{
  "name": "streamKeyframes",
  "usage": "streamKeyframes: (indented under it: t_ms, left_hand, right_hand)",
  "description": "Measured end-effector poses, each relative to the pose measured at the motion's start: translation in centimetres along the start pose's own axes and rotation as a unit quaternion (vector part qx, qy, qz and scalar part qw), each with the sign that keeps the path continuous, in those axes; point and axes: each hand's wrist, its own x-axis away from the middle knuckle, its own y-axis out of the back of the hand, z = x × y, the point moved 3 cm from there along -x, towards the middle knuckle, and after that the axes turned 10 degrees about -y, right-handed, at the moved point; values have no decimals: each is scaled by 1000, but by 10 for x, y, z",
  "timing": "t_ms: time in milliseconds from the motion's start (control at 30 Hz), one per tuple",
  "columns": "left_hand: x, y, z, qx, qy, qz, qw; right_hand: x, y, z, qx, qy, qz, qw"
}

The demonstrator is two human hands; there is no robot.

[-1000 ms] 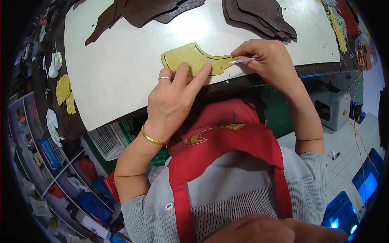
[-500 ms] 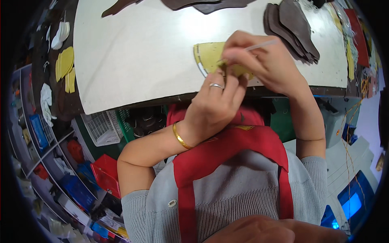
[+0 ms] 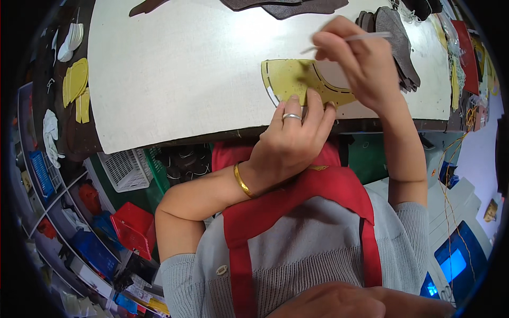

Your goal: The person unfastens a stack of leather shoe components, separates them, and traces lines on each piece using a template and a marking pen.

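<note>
Surface: white worktable (image 3: 175,79) fills the upper part of our view, its near edge running just above our red apron (image 3: 297,206).
Pattern piece: one olive-yellow curved template (image 3: 289,79) lies flat on the worktable near its front edge, right of the table's middle.
Long axis: we see the template run roughly along the table's front edge, its rounded end pointing left and its narrow tail sweeping right under our right hand; a row of small holes follows its rim.
Left hand: our left hand (image 3: 289,143) comes up over the table edge and presses its spread fingertips (image 3: 292,100) flat on the template's near rim; it grips nothing, only pins the piece down. One ring and one gold bangle show on it.
Right hand: our right hand (image 3: 363,63) hangs over the template's right part, fingers pinched tight on one thin pale stylus (image 3: 366,36), whose long axis lies nearly level; its tip points left, above the template.
Brown pieces: a fanned stack of dark brown cut pieces (image 3: 395,37) sits beyond the right hand on the table's right end; we cannot count them. More dark pieces (image 3: 297,6) lie along the far edge.
Left of the table: two yellow cut shapes (image 3: 75,87) rest on a dark side surface.
Below the table: one white basket (image 3: 124,168) and one red bin (image 3: 132,228).
</note>
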Motion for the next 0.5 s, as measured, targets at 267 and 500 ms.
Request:
streamKeyframes:
  t_ms: [267,500]
  left_hand:
    - [-6,-1,-4,12,-5,22,1000]
    - [-10,1,-2,-12,3,42,999]
  right_hand:
    - [21,4,-18,82,1,6,997]
    - [65,35,-29,145,37,-19,989]
